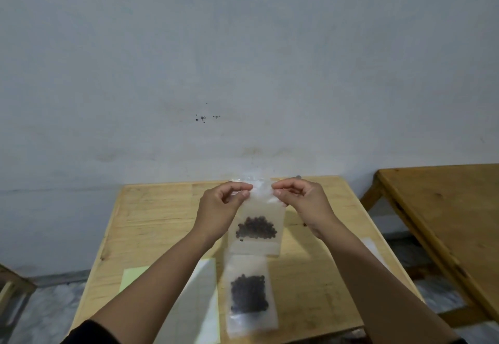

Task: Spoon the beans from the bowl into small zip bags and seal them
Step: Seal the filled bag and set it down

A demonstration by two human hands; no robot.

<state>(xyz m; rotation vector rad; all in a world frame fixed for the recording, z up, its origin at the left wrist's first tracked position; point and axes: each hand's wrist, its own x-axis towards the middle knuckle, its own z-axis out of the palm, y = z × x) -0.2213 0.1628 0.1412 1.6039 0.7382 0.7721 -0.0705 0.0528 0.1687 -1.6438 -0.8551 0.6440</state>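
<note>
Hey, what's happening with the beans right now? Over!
Left hand and right hand both pinch the raised bag's top edge. Beans sit low inside. Second filled bag lies on the table. Nothing blocking.

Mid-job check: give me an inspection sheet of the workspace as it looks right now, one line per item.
Surface: light wooden table, against a grey wall.
Job's things: small clear zip bag with dark beans held upright above the table; second clear bag of beans lying flat near the front edge. Bowl and spoon: nothing seen.
Clutter: pale yellow paper sheet, white sheets, a stray dark bean.
Grippers: left hand and right hand pinch the top corners of the held bag.
Cables: nothing seen.
Surroundings: second wooden table at right, patterned floor.
</note>
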